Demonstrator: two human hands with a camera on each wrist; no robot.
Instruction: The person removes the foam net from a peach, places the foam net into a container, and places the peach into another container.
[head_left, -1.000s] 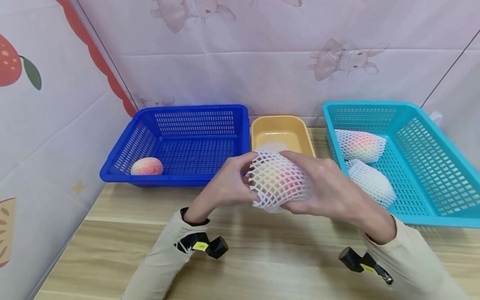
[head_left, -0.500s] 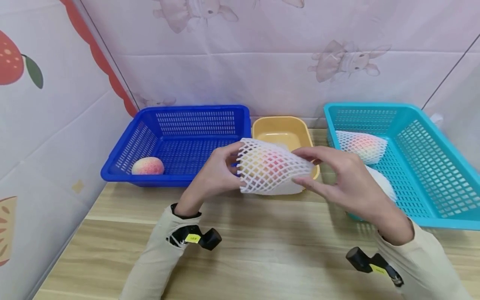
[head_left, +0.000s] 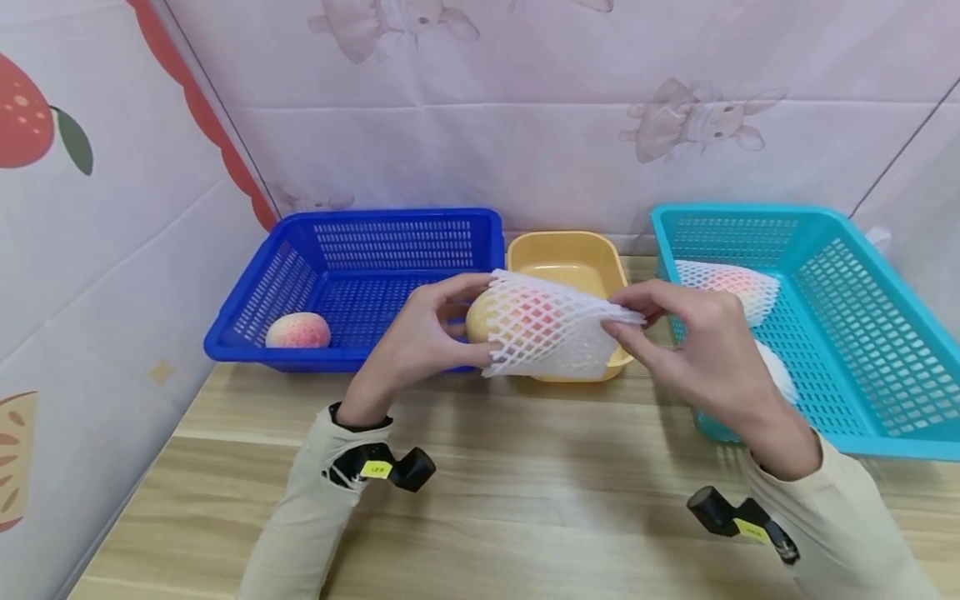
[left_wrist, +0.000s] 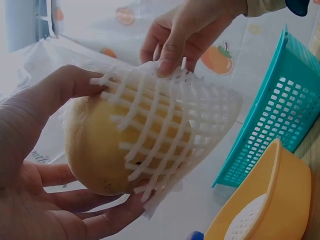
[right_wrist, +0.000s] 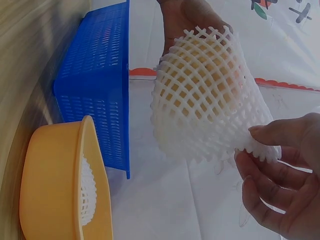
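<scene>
A yellow-and-pink peach (head_left: 477,321) is partly inside a white foam net sleeve (head_left: 581,337), above the front of the yellow tray. My left hand (head_left: 412,337) holds the peach at its bare left end, thumb on one side and fingers on the other, as the left wrist view shows. My right hand (head_left: 701,354) pinches the narrow right end of the sleeve between thumb and fingers. In the right wrist view the sleeve (right_wrist: 200,90) stretches from that pinch over the peach. Another bare peach (head_left: 297,331) lies in the blue basket (head_left: 360,360).
A teal basket (head_left: 862,446) stands at the right with netted peaches (head_left: 738,292) inside, one partly behind my right hand. Between the baskets is the yellow tray (head_left: 566,237), holding a white foam net (right_wrist: 88,192). A patterned cloth wall rises behind the wooden table (head_left: 525,517).
Both hands have moved apart. The right hand has gone from around the peach to the sleeve's right end, and the sleeve has slid rightward, baring the peach's left end.
</scene>
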